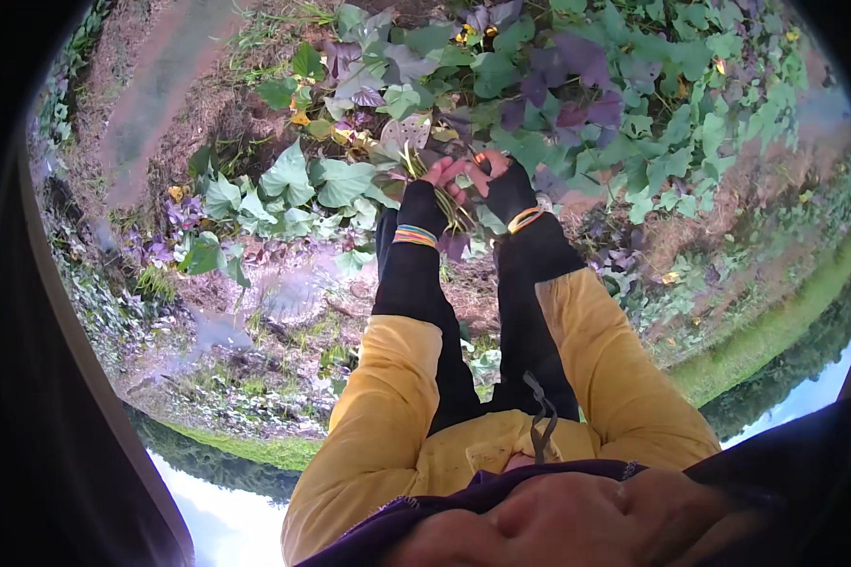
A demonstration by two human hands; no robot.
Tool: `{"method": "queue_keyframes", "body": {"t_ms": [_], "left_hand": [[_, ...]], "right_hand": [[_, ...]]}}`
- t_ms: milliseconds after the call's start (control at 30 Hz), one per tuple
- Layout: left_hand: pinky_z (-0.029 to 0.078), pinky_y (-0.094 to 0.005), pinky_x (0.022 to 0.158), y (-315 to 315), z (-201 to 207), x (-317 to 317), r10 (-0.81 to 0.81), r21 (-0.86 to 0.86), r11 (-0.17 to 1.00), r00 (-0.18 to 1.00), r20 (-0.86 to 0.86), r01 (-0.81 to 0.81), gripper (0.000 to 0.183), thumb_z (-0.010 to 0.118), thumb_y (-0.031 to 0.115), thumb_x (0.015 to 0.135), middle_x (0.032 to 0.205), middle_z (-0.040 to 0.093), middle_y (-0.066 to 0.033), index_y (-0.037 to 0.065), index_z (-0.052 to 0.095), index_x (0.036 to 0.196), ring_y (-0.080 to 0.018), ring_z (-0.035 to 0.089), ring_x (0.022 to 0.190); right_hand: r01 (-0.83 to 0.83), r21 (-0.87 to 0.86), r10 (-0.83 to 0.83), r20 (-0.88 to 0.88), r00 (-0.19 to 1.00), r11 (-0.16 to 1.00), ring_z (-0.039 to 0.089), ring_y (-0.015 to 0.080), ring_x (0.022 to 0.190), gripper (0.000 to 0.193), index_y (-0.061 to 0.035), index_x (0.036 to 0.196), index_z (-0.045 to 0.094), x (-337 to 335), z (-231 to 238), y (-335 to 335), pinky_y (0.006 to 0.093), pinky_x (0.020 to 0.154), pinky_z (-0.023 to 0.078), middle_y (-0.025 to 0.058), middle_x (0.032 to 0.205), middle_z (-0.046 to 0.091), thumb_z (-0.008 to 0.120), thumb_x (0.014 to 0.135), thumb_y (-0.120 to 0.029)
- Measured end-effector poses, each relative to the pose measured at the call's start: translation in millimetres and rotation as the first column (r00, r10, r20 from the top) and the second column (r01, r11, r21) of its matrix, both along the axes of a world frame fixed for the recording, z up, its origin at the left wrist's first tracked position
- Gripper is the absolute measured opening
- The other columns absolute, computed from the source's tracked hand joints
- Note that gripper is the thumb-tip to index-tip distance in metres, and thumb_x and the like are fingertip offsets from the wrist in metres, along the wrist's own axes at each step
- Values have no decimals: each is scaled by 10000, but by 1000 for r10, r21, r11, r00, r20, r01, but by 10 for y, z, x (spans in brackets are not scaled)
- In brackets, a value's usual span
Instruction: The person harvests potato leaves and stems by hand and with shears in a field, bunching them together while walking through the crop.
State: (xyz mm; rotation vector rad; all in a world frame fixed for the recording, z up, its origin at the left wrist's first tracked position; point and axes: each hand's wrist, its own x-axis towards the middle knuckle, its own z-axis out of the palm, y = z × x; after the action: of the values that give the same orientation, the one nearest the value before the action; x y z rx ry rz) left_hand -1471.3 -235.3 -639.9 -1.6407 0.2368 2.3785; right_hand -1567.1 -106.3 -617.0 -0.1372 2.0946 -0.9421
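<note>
My left hand (pixel 435 175) is closed around a bunch of green leaf stems (pixel 455 210), whose lower ends hang past my wrist toward a purple leaf (pixel 454 247). Close beside it, my right hand (pixel 494 180) has its fingers bent together. A small orange thing (pixel 480 158) shows at those fingers, too small to name. Both hands wear black fingerless coverings. Several coloured bands (pixel 415 236) circle my left wrist, and yellow-orange bands (pixel 526 219) my right. Just beyond the fingers stands a pale, speckled leaf (pixel 407 134).
Broad green vine leaves (pixel 338 181) spread left of my hands. Thick green and purple foliage (pixel 586 104) grows ahead and to the right. Brown soil with dry litter (pixel 184 104) lies at the far left. My dark-clothed legs (pixel 525 331) are below my forearms.
</note>
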Motion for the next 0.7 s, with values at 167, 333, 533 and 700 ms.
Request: {"method": "queue_keyframes", "body": {"t_ms": [167, 333, 533, 700], "left_hand": [[508, -338, 622, 565, -235, -585, -242, 177, 941, 939, -244, 288, 284, 549, 253, 912, 1046, 647, -73, 48, 563, 1109, -162, 559, 676], [450, -304, 522, 988, -434, -360, -414, -1, 905, 880, -234, 426, 185, 635, 182, 861, 763, 609, -74, 44, 586, 975, -140, 552, 623], [447, -296, 519, 1131, -234, -434, -485, -91, 874, 845, -226, 478, 185, 654, 167, 854, 777, 619, -79, 47, 574, 970, -138, 530, 572], [452, -274, 543, 899, -315, -336, -479, -113, 878, 841, -251, 465, 198, 662, 156, 850, 786, 612, -71, 44, 572, 986, -133, 533, 603]], "right_hand": [[-53, 60, 19, 459, 888, 997, 595, 206, 680, 237, -15, 957, 573, -127, 676, 461, 324, 642, 458, 110, 748, 589, 634, 814, -193], [-265, 67, 273, -160, 949, 962, 624, 308, 783, 374, -37, 1055, 535, -708, 572, 628, 370, 694, 481, 150, 868, 624, 664, 808, -287], [-294, 714, 612, -234, 756, 636, 609, 315, 883, 364, -136, 1100, 566, -1828, -360, 1215, 432, 696, 486, 139, 982, 597, 586, 833, -383], [-472, 734, 744, -67, 665, 488, 610, 282, 927, 261, -223, 1098, 624, -2107, -370, 1841, 401, 770, 488, 155, 1019, 612, 562, 857, -299]]}}
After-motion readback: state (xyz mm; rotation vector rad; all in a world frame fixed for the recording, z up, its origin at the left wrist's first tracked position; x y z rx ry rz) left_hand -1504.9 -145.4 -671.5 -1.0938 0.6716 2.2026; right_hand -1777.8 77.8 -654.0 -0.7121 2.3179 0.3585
